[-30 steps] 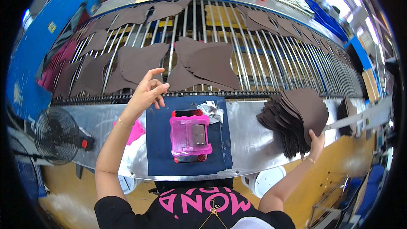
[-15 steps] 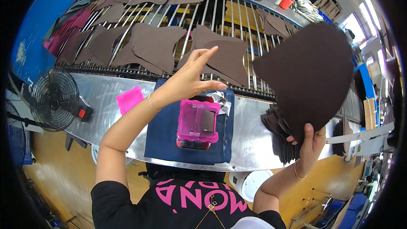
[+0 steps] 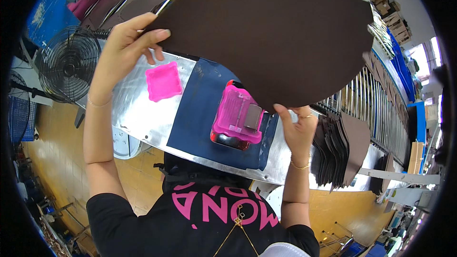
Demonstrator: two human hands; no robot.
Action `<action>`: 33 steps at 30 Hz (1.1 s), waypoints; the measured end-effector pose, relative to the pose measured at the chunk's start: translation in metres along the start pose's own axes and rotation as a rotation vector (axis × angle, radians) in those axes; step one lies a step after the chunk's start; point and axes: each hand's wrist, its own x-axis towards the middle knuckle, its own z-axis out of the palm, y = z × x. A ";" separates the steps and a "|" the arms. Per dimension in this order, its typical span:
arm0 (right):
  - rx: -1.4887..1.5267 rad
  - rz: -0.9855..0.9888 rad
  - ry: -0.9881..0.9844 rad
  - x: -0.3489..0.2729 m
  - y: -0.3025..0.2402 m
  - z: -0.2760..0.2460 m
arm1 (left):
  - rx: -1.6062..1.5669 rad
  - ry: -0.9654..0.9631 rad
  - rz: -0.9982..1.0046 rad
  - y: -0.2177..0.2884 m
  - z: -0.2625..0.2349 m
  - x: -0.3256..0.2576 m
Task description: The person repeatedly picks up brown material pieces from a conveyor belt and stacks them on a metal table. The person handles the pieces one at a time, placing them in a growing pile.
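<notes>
A large dark brown cut sheet piece (image 3: pixel 271 33), smooth and leather-like, is held up over the table. My left hand (image 3: pixel 127 47) pinches its left corner between thumb and fingers. At the lower edge, my right hand (image 3: pixel 300 135) grips the sheet with the thumb on the near face. Below it, a pink plastic tray (image 3: pixel 233 109) with a small grey-brown block sits on a dark blue mat (image 3: pixel 193 119). To the right of my right hand stands a stack of similar brown pieces (image 3: pixel 333 147).
An empty pink scalloped tray (image 3: pixel 164 82) lies on the metal table (image 3: pixel 135 114), near a black fan (image 3: pixel 69 71) at the left. Behind is a rack of metal bars (image 3: pixel 352 90) with brown pieces on it. Another small stack (image 3: pixel 381 178) hangs at the far right.
The sheet has swung from the right to above the middle of the table. My left hand has moved left and taken its corner. The view has turned to the right.
</notes>
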 end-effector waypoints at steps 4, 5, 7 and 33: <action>-0.062 -0.136 0.008 -0.012 0.011 0.026 | 0.089 0.104 -0.004 0.000 -0.008 -0.028; -0.091 -0.144 0.015 -0.015 0.013 0.029 | 0.096 0.117 -0.025 0.000 -0.008 -0.033; -0.160 -0.156 0.039 -0.019 0.016 0.031 | 0.098 0.090 -0.072 -0.005 -0.007 -0.038; 0.090 0.376 0.480 -0.152 0.036 -0.173 | 0.261 -0.468 0.572 -0.004 0.198 0.010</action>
